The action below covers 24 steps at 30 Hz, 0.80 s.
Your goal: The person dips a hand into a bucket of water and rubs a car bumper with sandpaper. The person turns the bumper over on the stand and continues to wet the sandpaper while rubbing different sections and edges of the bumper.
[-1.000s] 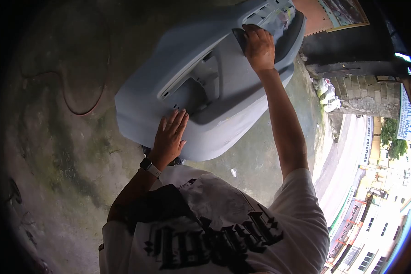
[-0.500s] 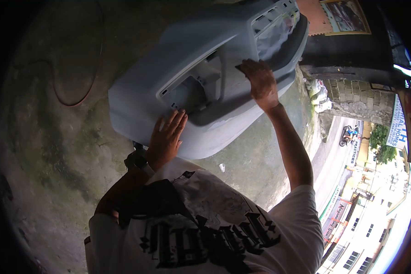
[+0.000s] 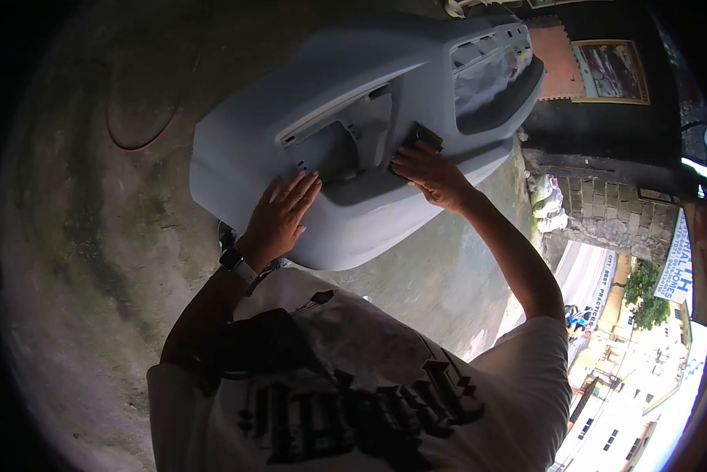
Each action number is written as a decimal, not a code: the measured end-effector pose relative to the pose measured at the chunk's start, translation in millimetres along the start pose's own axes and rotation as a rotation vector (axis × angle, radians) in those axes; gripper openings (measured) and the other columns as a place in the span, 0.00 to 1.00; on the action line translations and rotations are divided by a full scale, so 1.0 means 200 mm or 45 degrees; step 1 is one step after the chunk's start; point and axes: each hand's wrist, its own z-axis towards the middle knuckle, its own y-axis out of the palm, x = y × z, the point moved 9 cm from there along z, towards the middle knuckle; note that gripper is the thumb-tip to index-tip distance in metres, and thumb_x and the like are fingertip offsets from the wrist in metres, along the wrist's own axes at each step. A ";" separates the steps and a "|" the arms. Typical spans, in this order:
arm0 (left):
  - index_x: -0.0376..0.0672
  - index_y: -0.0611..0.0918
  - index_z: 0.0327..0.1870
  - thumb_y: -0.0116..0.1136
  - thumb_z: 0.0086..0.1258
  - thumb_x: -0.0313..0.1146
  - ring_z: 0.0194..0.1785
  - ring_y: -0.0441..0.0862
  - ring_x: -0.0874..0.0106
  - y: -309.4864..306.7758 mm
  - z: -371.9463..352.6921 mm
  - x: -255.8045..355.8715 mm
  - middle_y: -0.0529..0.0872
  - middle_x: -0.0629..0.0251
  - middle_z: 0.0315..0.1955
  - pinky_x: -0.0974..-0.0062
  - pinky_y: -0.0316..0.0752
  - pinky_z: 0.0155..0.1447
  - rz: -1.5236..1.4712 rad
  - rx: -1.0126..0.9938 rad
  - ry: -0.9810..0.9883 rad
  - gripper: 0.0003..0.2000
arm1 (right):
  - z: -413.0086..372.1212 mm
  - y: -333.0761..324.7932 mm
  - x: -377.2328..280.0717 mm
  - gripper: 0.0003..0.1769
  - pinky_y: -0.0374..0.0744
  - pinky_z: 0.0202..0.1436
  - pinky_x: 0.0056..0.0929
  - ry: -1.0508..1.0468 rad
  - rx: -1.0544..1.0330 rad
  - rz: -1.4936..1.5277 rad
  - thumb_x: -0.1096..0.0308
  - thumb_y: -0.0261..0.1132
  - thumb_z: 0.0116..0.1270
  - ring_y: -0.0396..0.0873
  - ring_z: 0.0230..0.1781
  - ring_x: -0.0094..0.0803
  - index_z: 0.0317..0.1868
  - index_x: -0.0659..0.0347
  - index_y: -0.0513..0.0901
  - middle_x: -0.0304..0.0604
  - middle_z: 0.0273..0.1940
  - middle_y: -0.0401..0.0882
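Observation:
A large grey car bumper (image 3: 243,141) with two recessed openings lies in front of me. My left hand (image 3: 281,216) rests flat on its near edge, fingers stretched out beside the nearer opening. A dark piece of sandpaper (image 3: 424,135) is under the fingers of my right hand (image 3: 436,177), pressed to the bumper's face between the two openings. Part of the sheet is hidden by those fingers.
A red hose (image 3: 137,148) curves over the concrete floor (image 3: 94,259) at left. At right stand white sacks (image 3: 548,203) by a block wall (image 3: 605,208). A framed picture (image 3: 611,71) is at upper right. Beyond lies a street with a motorcycle (image 3: 579,320).
My right hand has moved left and down across the bumper with the sandpaper, its fingers now flatter. My left hand stays on the near edge. The view has shifted a little.

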 end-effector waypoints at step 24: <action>0.46 0.54 0.83 0.75 0.61 0.42 0.85 0.49 0.63 0.05 -0.02 0.00 0.54 0.63 0.83 0.53 0.53 0.84 0.053 0.076 -0.045 0.51 | -0.33 -0.10 0.23 0.21 0.65 0.77 0.48 0.414 0.283 0.023 0.67 0.70 0.65 0.69 0.71 0.45 0.59 0.50 0.85 0.45 0.64 0.76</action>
